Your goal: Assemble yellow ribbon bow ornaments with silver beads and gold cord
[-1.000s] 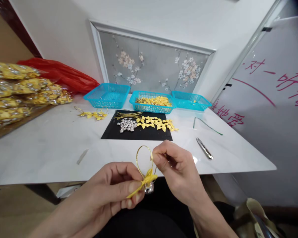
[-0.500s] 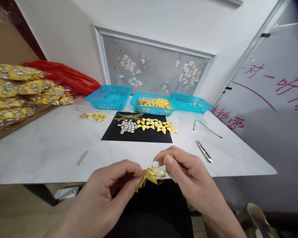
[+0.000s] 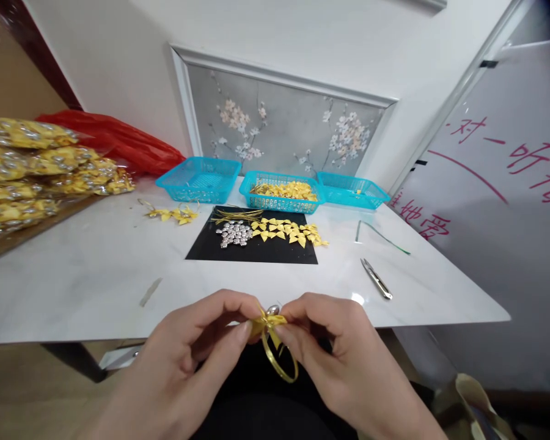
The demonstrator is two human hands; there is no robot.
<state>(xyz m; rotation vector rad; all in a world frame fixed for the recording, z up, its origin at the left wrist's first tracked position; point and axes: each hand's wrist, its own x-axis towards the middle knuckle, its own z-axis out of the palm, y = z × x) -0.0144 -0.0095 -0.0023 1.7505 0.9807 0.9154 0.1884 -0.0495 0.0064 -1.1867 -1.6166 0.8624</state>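
Note:
Between my two hands, just over the table's front edge, is a yellow ribbon bow (image 3: 271, 320) with a silver bead (image 3: 273, 310) at its top. A thin gold ring (image 3: 282, 366) hangs below the bow. My left hand (image 3: 206, 348) pinches the bow's left side between thumb and forefinger. On the other side, my right hand (image 3: 330, 342) pinches the bow's right end. Beyond them on the black mat (image 3: 252, 253) lie silver beads (image 3: 234, 234), small yellow bows (image 3: 284, 231) and a bundle of gold wire strips (image 3: 236, 215).
Blue baskets (image 3: 199, 180) line the back; the middle one (image 3: 282, 205) holds yellow pieces. Thread snips (image 3: 376, 280) lie at right, near a green strip (image 3: 389, 242). Bagged yellow pieces (image 3: 32, 165) fill the left side. Yellow bows on wire (image 3: 176, 214) lie near the left basket.
My right hand has moved in to the left and now grips the bow. The ring has swung from roughly level to hanging down, and the silver bead shows on top.

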